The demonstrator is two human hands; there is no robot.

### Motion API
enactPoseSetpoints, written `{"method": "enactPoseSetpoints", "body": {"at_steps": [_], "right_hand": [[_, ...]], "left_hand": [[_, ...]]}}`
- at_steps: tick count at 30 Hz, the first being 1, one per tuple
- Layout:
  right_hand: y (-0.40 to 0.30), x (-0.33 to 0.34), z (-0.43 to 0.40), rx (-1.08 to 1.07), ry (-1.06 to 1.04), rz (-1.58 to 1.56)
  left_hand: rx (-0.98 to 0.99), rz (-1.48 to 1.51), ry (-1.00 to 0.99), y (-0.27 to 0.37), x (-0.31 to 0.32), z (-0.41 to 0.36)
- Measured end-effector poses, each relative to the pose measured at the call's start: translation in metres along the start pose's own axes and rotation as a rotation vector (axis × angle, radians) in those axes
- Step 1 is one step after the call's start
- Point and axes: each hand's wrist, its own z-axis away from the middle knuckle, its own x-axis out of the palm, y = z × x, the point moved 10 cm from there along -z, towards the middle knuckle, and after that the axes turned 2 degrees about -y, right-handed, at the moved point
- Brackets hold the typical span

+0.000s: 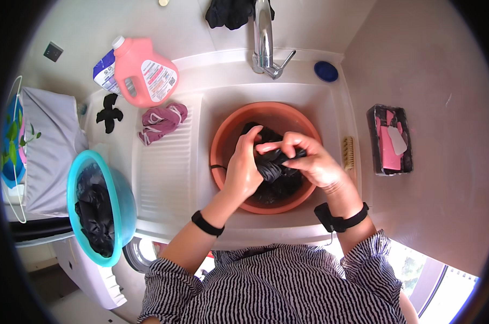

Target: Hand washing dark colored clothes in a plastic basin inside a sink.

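Over an orange plastic basin (219,137) standing in the white laundry sink (212,109), I hold a wet, bunched black cloth (270,171). My left hand (244,166) has the cloth between thumb and fingers on its left side. On the other side, my right hand (311,160) pinches the cloth's right end, its index finger pointing towards my left hand. More black fabric lies in dark water in the basin below. A thin black strap hangs over the basin's left rim. Both hands look wet.
A chrome faucet (263,44) rises behind the basin. Left are a ribbed washboard (165,182), mauve cloth (163,119), pink detergent jug (145,73) and turquoise basin (127,202) with black clothes. Right are a scrub brush (348,153), blue lid (326,71) and black soap tray (409,162).
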Motion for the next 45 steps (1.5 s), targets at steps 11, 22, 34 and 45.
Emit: {"method": "enactPoseSetpoints", "body": {"at_steps": [11, 22, 34, 45], "right_hand": [[0.013, -0.072, 0.019, 0.08, 0.611, 0.561], [-0.001, 0.009, -0.018, -0.194, 0.353, 0.559], [-0.082, 0.032, -0.001, -0.277, 0.279, 0.123], [-0.08, -0.013, 0.036, -0.48, 0.489, -0.136]], "left_hand": [[0.023, -0.433, -0.09, -0.021, -0.029, -0.006], [0.107, -0.097, -0.068, 0.046, -0.049, -0.044], [-0.192, 0.251, -0.493, -0.071, 0.022, 0.0], [-0.669, 0.379, -0.049, -0.177, -0.025, 0.01]]}}
